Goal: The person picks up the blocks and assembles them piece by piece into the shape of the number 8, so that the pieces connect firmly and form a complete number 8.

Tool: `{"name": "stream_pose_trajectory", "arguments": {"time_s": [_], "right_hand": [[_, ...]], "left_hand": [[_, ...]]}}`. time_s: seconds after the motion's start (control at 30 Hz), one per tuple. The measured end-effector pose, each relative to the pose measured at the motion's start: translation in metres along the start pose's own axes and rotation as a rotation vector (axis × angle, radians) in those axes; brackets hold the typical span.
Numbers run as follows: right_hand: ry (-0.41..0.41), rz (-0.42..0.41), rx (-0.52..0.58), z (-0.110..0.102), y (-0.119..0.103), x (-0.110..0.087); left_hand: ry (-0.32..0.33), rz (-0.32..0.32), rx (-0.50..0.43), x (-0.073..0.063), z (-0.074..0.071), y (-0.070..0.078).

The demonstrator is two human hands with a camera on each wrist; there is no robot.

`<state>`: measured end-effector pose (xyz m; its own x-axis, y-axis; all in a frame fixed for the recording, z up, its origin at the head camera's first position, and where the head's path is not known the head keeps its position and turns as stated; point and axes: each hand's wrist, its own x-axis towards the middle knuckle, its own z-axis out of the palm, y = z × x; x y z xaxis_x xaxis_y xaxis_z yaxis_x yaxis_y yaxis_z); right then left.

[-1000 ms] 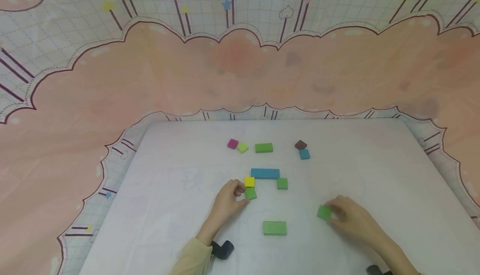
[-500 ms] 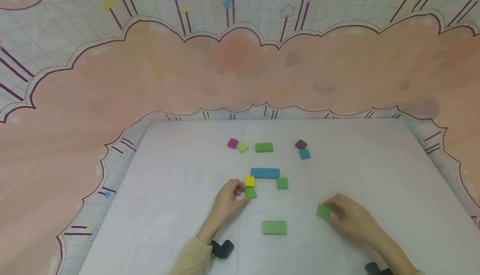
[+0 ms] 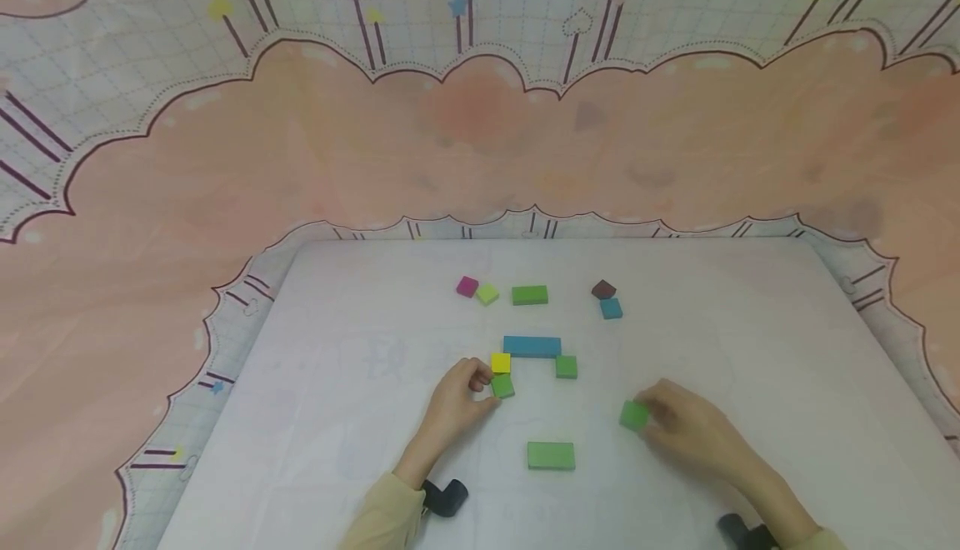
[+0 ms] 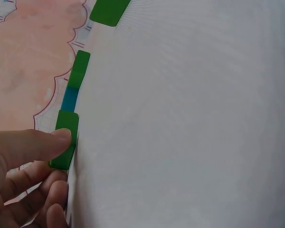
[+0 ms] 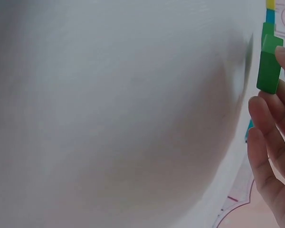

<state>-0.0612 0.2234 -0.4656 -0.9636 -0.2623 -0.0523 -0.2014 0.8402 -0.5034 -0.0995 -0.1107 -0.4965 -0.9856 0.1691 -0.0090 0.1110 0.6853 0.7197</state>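
Note:
My left hand [image 3: 457, 400] pinches a green block [image 3: 502, 386] at its left side, the thumb on its near face in the left wrist view. That block touches a yellow block [image 3: 501, 362], which sits against the left end of a long blue block [image 3: 532, 347]. At the blue block's right end lies another green block [image 3: 566, 367]. To the right, my right hand [image 3: 693, 429] holds a green block [image 3: 633, 415] between thumb and fingers; the right wrist view shows this held block [image 5: 270, 66] tilted, with the other fingers loosely bent below it.
A light green rectangular block [image 3: 551, 456] lies near the front. Farther back are a magenta block [image 3: 467, 286], a lime block [image 3: 487, 294], a green rectangular block [image 3: 529, 295], a brown block [image 3: 603, 289] and a small blue block [image 3: 611, 308], all on the white table [image 3: 337, 417].
My right hand has moved a little left and away from me with the green block. The left hand has stayed at its green block, and the other blocks have not moved.

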Motion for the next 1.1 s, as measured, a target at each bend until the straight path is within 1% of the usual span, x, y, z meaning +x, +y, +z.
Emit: {"name": "stream_pose_trajectory", "arguments": {"time_s": [0.07, 0.4, 0.57, 0.77, 1.1], "right_hand": [[0.000, 0.000, 0.000, 0.000, -0.002, 0.002], [0.025, -0.073, 0.010, 0.002, -0.006, 0.011], [-0.006, -0.041, 0.014, 0.003, -0.011, 0.016], [-0.040, -0.026, 0.016, 0.003, -0.018, 0.021], [-0.047, -0.017, 0.026, 0.006, -0.028, 0.027]], "left_hand": [[0.000, 0.003, 0.001, 0.000, 0.000, 0.000], [-0.008, -0.007, -0.013, 0.001, -0.001, 0.000], [-0.010, 0.000, -0.006, 0.001, -0.001, -0.001], [-0.013, -0.004, -0.004, 0.001, 0.000, -0.001], [-0.009, 0.001, 0.001, 0.002, -0.001, -0.001]]}}
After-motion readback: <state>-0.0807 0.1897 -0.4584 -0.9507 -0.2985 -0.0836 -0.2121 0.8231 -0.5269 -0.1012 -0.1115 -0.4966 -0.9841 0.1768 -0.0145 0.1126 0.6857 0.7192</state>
